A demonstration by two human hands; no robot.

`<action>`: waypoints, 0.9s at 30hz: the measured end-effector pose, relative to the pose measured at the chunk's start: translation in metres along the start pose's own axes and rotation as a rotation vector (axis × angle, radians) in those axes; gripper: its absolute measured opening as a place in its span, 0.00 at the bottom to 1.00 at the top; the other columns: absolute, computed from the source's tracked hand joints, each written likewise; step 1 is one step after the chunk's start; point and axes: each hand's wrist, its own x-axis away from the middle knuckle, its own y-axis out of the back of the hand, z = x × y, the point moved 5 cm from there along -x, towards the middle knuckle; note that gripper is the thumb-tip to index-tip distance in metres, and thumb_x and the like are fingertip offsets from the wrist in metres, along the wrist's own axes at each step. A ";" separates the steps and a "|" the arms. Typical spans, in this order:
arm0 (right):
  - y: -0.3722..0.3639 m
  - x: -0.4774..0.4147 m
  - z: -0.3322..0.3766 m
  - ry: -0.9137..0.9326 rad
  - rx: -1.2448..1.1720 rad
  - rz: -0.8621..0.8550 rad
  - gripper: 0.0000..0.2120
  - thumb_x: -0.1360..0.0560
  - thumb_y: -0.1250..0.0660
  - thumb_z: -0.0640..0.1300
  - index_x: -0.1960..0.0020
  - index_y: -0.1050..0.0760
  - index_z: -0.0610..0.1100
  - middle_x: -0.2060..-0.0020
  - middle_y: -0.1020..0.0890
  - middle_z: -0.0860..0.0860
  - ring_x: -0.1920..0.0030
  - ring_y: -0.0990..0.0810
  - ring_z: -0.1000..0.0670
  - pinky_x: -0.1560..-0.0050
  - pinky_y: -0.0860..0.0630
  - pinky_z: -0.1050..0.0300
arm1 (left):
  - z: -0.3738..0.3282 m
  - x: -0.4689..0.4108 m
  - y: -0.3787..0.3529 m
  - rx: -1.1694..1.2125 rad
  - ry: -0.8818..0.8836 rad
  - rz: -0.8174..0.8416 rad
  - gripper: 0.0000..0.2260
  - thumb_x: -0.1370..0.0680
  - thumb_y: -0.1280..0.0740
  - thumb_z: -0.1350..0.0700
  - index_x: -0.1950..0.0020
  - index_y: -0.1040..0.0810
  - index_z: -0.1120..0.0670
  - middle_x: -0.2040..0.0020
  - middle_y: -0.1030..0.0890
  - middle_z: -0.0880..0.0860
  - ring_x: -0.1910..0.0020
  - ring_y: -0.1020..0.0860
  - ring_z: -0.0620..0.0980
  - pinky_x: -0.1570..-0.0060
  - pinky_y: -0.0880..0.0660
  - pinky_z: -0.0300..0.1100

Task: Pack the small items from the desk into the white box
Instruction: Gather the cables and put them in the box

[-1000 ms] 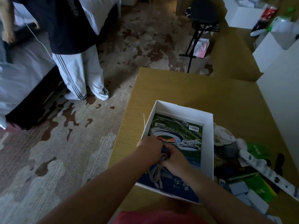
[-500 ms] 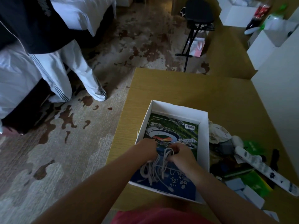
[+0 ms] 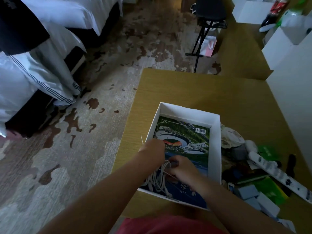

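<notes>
both left grip [image 3: 154, 152] and right grip [image 3: 182, 169] pinching white cable [image 3: 157, 180] over barcoded cover [image 3: 190, 141] in white box [image 3: 217, 149]

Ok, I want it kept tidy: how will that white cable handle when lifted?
Probably floppy: the white cable droops in loose loops between the left hand and right hand. Likely light, and apt to uncoil inside the white box.

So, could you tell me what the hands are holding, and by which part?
The white cable bundle: left hand and right hand both grip its top loops.
</notes>
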 end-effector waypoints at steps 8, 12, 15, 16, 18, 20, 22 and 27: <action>0.019 0.012 0.012 0.004 0.139 -0.040 0.21 0.27 0.31 0.47 0.37 0.31 0.46 0.49 0.22 0.49 0.55 0.20 0.51 0.62 0.26 0.59 | -0.013 0.000 0.019 0.301 -0.115 -0.127 0.09 0.24 0.38 0.56 0.48 0.19 0.53 0.52 0.20 0.52 0.56 0.22 0.50 0.59 0.26 0.40; 0.063 0.033 0.030 0.172 0.123 -0.304 0.12 0.25 0.36 0.43 0.42 0.25 0.45 0.53 0.18 0.46 0.55 0.19 0.47 0.55 0.24 0.51 | -0.036 -0.004 0.033 0.433 -0.162 -0.204 0.09 0.23 0.37 0.55 0.47 0.20 0.50 0.51 0.19 0.49 0.62 0.25 0.42 0.68 0.31 0.34; 0.107 0.058 0.028 0.315 -0.132 -0.524 0.07 0.24 0.36 0.39 0.51 0.21 0.47 0.61 0.17 0.50 0.62 0.18 0.53 0.63 0.22 0.59 | -0.063 -0.011 0.036 0.472 -0.191 -0.216 0.09 0.23 0.38 0.55 0.49 0.20 0.48 0.52 0.18 0.48 0.59 0.22 0.43 0.65 0.30 0.33; 0.124 0.068 0.023 0.353 -0.211 -0.624 0.08 0.25 0.36 0.38 0.54 0.21 0.49 0.63 0.17 0.51 0.65 0.19 0.56 0.65 0.23 0.64 | -0.073 -0.014 0.036 0.481 -0.198 -0.207 0.08 0.23 0.39 0.55 0.50 0.20 0.47 0.54 0.19 0.47 0.61 0.23 0.42 0.68 0.31 0.31; 0.158 0.083 -0.002 0.337 -0.317 -0.826 0.11 0.26 0.35 0.37 0.60 0.22 0.52 0.63 0.17 0.52 0.67 0.20 0.58 0.67 0.24 0.65 | -0.096 -0.018 0.034 0.476 -0.232 -0.196 0.09 0.22 0.39 0.56 0.52 0.21 0.45 0.57 0.21 0.45 0.64 0.25 0.38 0.70 0.34 0.28; 0.184 0.086 -0.042 0.196 -0.382 -0.910 0.10 0.26 0.36 0.37 0.60 0.23 0.51 0.60 0.18 0.47 0.64 0.21 0.52 0.65 0.26 0.59 | -0.124 -0.019 0.029 0.452 -0.291 -0.194 0.09 0.22 0.40 0.56 0.52 0.21 0.46 0.56 0.19 0.47 0.65 0.26 0.37 0.66 0.32 0.30; 0.201 0.084 -0.093 -0.039 -0.297 -0.877 0.07 0.23 0.39 0.38 0.54 0.22 0.42 0.55 0.19 0.39 0.58 0.22 0.43 0.61 0.27 0.51 | -0.154 -0.019 0.021 0.431 -0.341 -0.200 0.08 0.23 0.39 0.56 0.51 0.20 0.49 0.54 0.17 0.50 0.62 0.23 0.43 0.61 0.31 0.33; 0.213 0.106 -0.191 -0.292 -0.348 -0.877 0.07 0.25 0.40 0.33 0.58 0.26 0.40 0.56 0.23 0.40 0.59 0.26 0.45 0.63 0.29 0.55 | -0.226 -0.016 -0.011 0.251 -0.459 -0.137 0.12 0.25 0.40 0.60 0.46 0.21 0.53 0.48 0.18 0.55 0.48 0.21 0.55 0.52 0.28 0.42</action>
